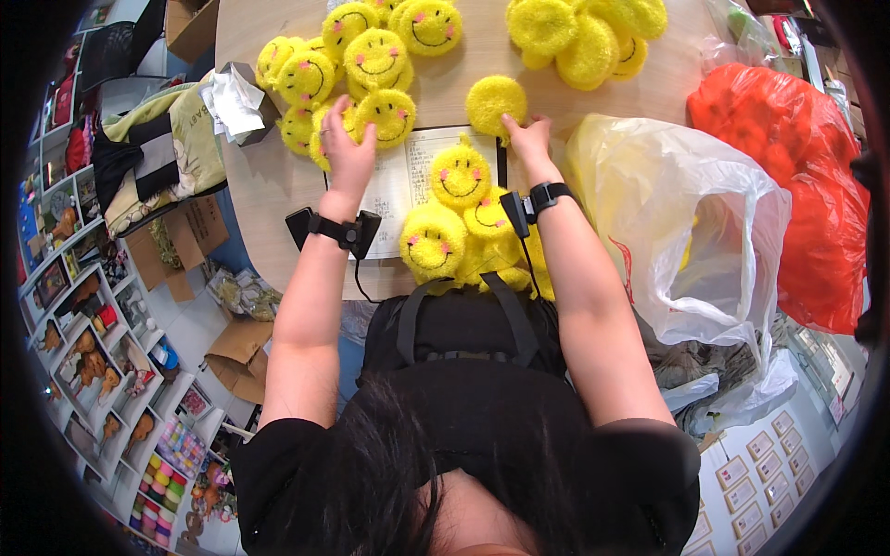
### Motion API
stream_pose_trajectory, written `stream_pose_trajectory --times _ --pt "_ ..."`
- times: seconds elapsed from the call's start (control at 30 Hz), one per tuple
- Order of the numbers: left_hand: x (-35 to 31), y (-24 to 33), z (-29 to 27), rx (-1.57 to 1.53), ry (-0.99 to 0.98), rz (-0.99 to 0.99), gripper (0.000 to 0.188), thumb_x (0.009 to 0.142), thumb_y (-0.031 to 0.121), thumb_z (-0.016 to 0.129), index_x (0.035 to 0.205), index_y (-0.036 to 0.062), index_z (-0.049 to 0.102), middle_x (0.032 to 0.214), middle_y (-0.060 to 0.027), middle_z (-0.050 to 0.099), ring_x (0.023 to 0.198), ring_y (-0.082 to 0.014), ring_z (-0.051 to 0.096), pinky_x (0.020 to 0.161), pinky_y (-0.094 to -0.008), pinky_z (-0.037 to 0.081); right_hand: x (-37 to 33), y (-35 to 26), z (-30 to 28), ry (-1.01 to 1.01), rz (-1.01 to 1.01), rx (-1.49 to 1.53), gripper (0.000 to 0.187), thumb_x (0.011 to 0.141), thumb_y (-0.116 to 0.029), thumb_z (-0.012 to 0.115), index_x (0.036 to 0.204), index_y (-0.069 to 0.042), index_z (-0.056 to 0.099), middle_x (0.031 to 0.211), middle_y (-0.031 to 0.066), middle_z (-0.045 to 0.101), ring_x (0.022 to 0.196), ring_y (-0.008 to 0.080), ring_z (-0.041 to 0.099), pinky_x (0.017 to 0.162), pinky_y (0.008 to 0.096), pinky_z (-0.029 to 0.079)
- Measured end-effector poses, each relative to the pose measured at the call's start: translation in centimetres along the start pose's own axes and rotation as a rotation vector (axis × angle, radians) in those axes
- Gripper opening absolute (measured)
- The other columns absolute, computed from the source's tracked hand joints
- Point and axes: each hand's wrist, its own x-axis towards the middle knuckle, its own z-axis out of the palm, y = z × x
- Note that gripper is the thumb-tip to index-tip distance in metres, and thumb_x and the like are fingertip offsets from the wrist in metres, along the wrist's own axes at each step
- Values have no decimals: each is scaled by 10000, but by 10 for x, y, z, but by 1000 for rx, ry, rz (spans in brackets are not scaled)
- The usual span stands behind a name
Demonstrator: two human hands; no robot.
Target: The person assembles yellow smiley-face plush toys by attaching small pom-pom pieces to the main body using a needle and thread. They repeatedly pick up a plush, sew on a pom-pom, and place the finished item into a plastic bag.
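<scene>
My left hand point(349, 153) is at the near edge of a pile of fuzzy yellow smiley-face plushies point(377, 59), back left on the table. Its fingers and thumb are spread, touching the pile beside one smiley plush point(387, 117). My right hand point(528, 146) pinches a round yellow plush point(495, 102) at its lower right edge, with no face showing on it. Between my forearms, several smiley plushies point(461, 176) are heaped over an open notebook point(385, 206) with handwriting. Both wrists wear black straps with small devices.
Another yellow plush heap point(586, 39) lies at the back right. A translucent white plastic bag point(686, 222) and a full red bag point(788, 176) stand at the right. A tissue box point(243, 104) is at the table's left edge. Shelves point(102, 361) and cardboard boxes point(239, 357) are left.
</scene>
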Motion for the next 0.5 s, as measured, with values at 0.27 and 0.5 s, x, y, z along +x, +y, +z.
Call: stream_pose_trajectory --times 0.27,0.5 --pt "-20 73 15 114 -388 281 676 778 70 729 1401 174 489 1496 -99 391 1385 -322 340 1161 -445 282 -27 -39 -15 -284 87 343 790 761 -137 800 1385 20 343 985 145 651 714 193 644 615 297 526" --pt "-25 86 26 -783 -680 -261 391 829 77 749 1199 39 625 1182 -67 664 1083 -212 629 949 -334 494 -111 -83 -84 -1039 315 872 432 961 -235 660 1318 -22 544 700 -2 590 608 102 550 590 234 464"
